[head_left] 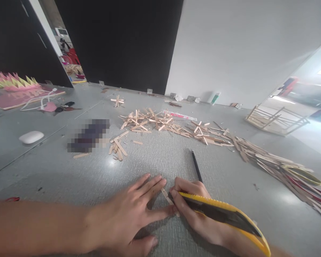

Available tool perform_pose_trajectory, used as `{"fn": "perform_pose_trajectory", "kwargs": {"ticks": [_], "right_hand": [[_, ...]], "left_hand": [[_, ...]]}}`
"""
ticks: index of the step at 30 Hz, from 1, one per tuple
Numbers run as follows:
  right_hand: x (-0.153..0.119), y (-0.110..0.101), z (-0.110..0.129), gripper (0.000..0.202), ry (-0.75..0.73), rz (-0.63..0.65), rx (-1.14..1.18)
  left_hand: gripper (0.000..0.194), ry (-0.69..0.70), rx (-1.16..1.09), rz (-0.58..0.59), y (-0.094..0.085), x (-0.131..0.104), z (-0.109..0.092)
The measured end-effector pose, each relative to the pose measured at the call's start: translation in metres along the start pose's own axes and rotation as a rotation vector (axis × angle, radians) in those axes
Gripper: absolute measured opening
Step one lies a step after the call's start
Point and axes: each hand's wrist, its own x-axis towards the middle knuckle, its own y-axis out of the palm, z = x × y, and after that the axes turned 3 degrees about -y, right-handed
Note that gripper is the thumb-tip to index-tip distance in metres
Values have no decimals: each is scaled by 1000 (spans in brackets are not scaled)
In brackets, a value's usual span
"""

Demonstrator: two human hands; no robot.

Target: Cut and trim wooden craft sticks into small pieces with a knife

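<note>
My left hand lies flat with its fingers spread. Its fingertips press a short wooden craft stick against the grey surface. In my right hand is a yellow and black utility knife, its handle slanting back toward the lower right. The front of the knife is at the stick, between my two hands; fingers hide most of its blade. Dark marks show on the stick near the knife. Just beyond my right hand lies a black pen.
A heap of craft sticks, some joined as stars, spreads across the middle. Long wooden strips lie at right beside a stick frame. At left are a white case and a blurred dark object. A wall stands behind.
</note>
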Motion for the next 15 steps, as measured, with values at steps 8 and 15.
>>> {"fn": "perform_pose_trajectory", "kwargs": {"ticks": [8,15], "right_hand": [[1,-5,3,40,94,-45,57],[1,-4,2,42,142,-46,53]], "left_hand": [[74,20,-5,14,-3,-3,4],[63,41,-31,-8,-5,-1,4]]}}
